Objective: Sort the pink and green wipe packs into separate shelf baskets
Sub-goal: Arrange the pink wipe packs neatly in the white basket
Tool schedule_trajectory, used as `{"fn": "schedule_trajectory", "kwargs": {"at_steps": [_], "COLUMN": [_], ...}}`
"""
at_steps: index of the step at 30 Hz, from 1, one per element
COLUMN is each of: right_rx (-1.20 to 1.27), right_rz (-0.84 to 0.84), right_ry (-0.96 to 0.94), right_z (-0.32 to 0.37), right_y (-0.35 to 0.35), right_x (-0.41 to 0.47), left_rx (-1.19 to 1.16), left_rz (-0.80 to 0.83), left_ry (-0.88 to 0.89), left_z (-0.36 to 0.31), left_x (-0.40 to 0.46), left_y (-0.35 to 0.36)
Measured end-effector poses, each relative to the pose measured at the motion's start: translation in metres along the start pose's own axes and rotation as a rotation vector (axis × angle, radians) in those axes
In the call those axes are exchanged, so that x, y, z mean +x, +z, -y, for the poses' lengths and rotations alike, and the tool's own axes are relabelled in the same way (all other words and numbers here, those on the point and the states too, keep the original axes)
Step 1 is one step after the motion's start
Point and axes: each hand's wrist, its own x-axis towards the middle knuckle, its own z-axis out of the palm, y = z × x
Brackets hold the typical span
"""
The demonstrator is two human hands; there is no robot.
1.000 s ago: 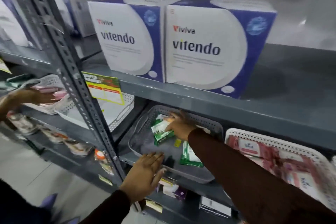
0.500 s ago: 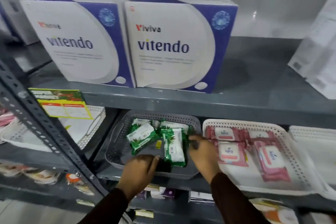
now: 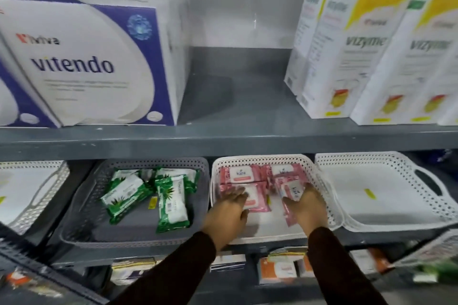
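Several green wipe packs [image 3: 138,193] lie in a grey basket [image 3: 81,208] on the middle shelf. Right of it a white basket [image 3: 262,160] holds several pink wipe packs [image 3: 239,174]. Both my hands are inside the white basket. My left hand [image 3: 228,213] lies palm down with fingers spread on a pink pack at the front left. My right hand [image 3: 306,208] rests on a pink pack [image 3: 292,189] at the front right, fingers curled at its lower end; whether it grips the pack is unclear.
An empty white basket [image 3: 386,163] with a handle slot stands to the right, another white basket [image 3: 42,181] to the left. On the upper shelf [image 3: 223,138] stand blue Vitendo boxes [image 3: 86,62] and yellow-white cartons [image 3: 359,52]. Small boxes fill the shelf below.
Both hands have moved right, from the grey basket with the green packs into the white basket, and now rest on pink packs. The view has swung right as well.
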Motion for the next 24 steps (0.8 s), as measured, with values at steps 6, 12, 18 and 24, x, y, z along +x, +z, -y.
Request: {"fn": "schedule_trajectory", "kwargs": {"at_steps": [6, 12, 18, 24], "right_rx": [-0.180, -0.420, -0.358, -0.204], "right_rz": [0.131, 0.306, 0.406, 0.448], "right_ry": [-0.110, -0.433, -0.533, -0.413], "right_z": [-0.010, -0.024, -0.033, -0.055], "right_y": [-0.017, -0.036, -0.035, -0.029], "right_x": [0.021, 0.034, 0.044, 0.047], "left_rx": [0.077, -0.195, -0.111, -0.199], "left_rz": [0.066, 0.077, 0.132, 0.182], "left_ry": [-0.079, -0.042, 0.005, -0.051], "left_z": [-0.019, -0.068, -0.084, -0.093], "left_x": [0.032, 0.032, 0.034, 0.041], "left_y": [0.007, 0.020, 0.033, 0.039]}}
